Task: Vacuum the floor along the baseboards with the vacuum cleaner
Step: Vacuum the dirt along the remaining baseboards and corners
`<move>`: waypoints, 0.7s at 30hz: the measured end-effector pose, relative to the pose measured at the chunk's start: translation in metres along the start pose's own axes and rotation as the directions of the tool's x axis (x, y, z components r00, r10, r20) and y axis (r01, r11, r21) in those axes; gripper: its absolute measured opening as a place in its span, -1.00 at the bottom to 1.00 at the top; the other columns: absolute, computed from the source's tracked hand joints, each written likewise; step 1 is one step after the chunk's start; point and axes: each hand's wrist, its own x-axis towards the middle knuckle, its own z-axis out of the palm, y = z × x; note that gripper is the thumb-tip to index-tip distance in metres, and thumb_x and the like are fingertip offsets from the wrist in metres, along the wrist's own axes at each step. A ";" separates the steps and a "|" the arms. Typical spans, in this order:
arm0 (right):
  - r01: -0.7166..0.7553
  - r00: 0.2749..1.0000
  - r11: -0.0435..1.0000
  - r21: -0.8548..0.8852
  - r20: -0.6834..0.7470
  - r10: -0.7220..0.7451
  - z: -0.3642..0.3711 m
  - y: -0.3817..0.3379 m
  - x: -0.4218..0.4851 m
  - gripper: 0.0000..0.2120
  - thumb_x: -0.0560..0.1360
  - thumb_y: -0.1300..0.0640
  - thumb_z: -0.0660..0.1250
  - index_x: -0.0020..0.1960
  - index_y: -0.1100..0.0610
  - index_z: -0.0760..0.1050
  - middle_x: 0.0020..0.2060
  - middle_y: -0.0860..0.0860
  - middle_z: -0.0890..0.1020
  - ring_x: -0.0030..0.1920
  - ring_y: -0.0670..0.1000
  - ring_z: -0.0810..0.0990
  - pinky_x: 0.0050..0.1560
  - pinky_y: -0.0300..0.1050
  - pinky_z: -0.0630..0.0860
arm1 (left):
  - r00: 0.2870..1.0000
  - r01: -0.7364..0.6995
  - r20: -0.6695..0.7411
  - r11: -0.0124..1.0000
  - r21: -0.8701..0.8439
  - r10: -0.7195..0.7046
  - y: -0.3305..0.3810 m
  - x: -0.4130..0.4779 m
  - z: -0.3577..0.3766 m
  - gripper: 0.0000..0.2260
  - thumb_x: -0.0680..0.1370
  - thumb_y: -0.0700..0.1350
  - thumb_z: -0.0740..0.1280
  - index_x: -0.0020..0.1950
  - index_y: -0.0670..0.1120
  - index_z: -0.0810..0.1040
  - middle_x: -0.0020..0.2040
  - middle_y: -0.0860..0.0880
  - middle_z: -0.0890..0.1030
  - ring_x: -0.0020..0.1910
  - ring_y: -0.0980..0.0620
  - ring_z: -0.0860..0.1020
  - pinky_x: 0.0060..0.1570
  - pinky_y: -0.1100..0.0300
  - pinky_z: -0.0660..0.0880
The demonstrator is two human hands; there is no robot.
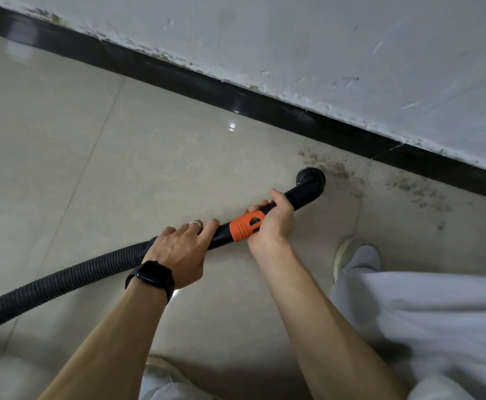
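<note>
At the bottom of the frame, pale grey trousers [426,327] fill the lower right corner, with a light shoe [347,255] planted on the beige tiled floor [91,157] just above them. Two bare forearms rise from the lower edge toward the centre. A black watch [150,277] sits on the left wrist, and above it the left hand [181,249], a ring [195,224] on one finger, curls over the top of the vacuum's black tube where the corrugated hose [57,284] joins it; the hose trails away to the lower left edge. Just to the right, the right hand [273,220] wraps its fingers and thumb around the tube at the orange collar [246,226]. Beyond that grip the tube bends into a round brush nozzle [311,181], right of centre, pressed toward the floor. Brown dirt [340,168] is scattered beside the nozzle and on to the right. Farther up, the glossy black baseboard [236,96] runs diagonally from upper left to right, under a scuffed white wall [351,53].
</note>
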 end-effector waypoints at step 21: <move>-0.026 0.994 0.999 -0.026 0.108 0.029 0.020 -0.006 0.015 -0.83 0.56 0.09 0.38 0.07 0.13 0.44 -0.37 -0.03 0.50 -0.47 0.00 0.49 -0.33 -0.14 0.53 | 0.998 0.057 -0.037 0.998 0.011 -0.056 -0.008 0.013 -0.001 -0.54 0.29 -0.27 0.38 0.14 -0.07 0.34 -0.26 -0.03 0.46 -0.36 -0.14 0.51 -0.38 0.09 0.41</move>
